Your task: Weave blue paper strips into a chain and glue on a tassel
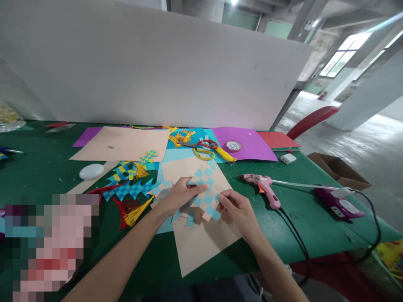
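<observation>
A woven paper piece (206, 195) in light blue and peach checks is held between my two hands, above a peach sheet of paper (201, 247). My left hand (184, 193) grips its left side, with the thumb lying across the front. At its right edge, my right hand (236, 205) pinches the paper between thumb and fingers. Behind my left hand lies another light blue and peach woven piece (162, 191), partly hidden. Left of it are woven blue paper shapes (129, 191), one with yellow checks, and a yellow tassel (138, 212) beside red threads.
A pink glue gun (262, 186) with a black cord lies right, near a purple box (338, 203). Scissors with a red handle (208, 144) and a yellow-handled tool (225, 154) lie behind. Purple paper (255, 144) and a white oval object (91, 171) flank them. A panel (151, 67) stands behind the table.
</observation>
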Demonstrator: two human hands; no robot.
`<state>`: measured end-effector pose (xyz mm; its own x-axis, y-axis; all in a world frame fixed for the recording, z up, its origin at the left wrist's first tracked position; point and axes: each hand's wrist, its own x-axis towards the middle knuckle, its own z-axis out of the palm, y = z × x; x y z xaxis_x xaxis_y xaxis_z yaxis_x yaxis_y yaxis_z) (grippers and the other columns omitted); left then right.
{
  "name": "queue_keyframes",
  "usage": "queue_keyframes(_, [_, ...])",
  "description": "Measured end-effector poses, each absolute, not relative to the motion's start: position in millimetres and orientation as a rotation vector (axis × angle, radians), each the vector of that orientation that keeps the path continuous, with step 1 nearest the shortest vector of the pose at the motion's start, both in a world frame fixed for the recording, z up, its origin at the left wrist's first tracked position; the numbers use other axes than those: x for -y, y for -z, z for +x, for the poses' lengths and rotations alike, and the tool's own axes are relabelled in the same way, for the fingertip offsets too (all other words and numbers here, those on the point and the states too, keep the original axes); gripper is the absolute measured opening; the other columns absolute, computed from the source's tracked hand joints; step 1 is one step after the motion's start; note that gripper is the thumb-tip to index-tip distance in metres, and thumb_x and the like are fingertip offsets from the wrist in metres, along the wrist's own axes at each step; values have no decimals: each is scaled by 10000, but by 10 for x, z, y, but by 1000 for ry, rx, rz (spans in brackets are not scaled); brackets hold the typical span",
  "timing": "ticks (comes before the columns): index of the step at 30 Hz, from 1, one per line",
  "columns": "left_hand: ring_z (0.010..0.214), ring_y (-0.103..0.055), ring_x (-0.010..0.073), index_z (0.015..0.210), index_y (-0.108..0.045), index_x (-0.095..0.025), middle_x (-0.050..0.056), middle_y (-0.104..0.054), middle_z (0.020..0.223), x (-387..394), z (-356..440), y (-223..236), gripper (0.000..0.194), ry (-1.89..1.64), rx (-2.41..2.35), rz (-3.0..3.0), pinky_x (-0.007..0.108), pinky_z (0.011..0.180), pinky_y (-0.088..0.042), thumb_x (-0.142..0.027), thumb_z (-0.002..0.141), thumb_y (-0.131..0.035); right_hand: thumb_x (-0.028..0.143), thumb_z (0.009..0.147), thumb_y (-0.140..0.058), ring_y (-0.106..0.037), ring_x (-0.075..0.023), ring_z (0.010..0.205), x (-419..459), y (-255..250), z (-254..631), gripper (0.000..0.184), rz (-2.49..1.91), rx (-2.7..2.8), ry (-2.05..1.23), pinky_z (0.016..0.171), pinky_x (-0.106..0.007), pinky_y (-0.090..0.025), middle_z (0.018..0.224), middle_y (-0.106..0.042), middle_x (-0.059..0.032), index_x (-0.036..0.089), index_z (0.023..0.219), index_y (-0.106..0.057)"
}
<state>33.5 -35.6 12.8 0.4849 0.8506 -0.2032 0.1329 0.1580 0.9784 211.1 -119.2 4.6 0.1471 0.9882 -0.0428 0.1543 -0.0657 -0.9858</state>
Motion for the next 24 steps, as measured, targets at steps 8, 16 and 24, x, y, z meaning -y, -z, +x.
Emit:
queue_keyframes(8, [1082,-557,223,1222,-508,-181,96,-574,1173,239,334,-33,471,-1080,-1128,1848,385,945,-459,-400,816,-605,420,871,-497,-525,-145,594,1142,91,2128,479,-1658,1248,-667,596,-287,-431,712,-607,-11,143,1261,-494])
queue_keyframes(16, [1218,-471,220,1147,-619,-200,75,-590,1234,266,307,89,301,-696,-859,2672,378,1050,-375,-323,933,-447,249,899,-474,-523,-212,871,1188,122,2068,210,-1622,1797,-130,791,-361,-445,934,-600,-78,196,1005,-647])
queue_keyframes(24, [1233,-464,227,1175,-604,-196,89,-577,1262,273,334,111,327,-637,-885,2804,412,1055,-366,-320,954,-397,175,892,-470,-491,-245,918,1172,141,2036,236,-1631,2012,-12,823,-407,-455,1022,-588,-100,189,1045,-650])
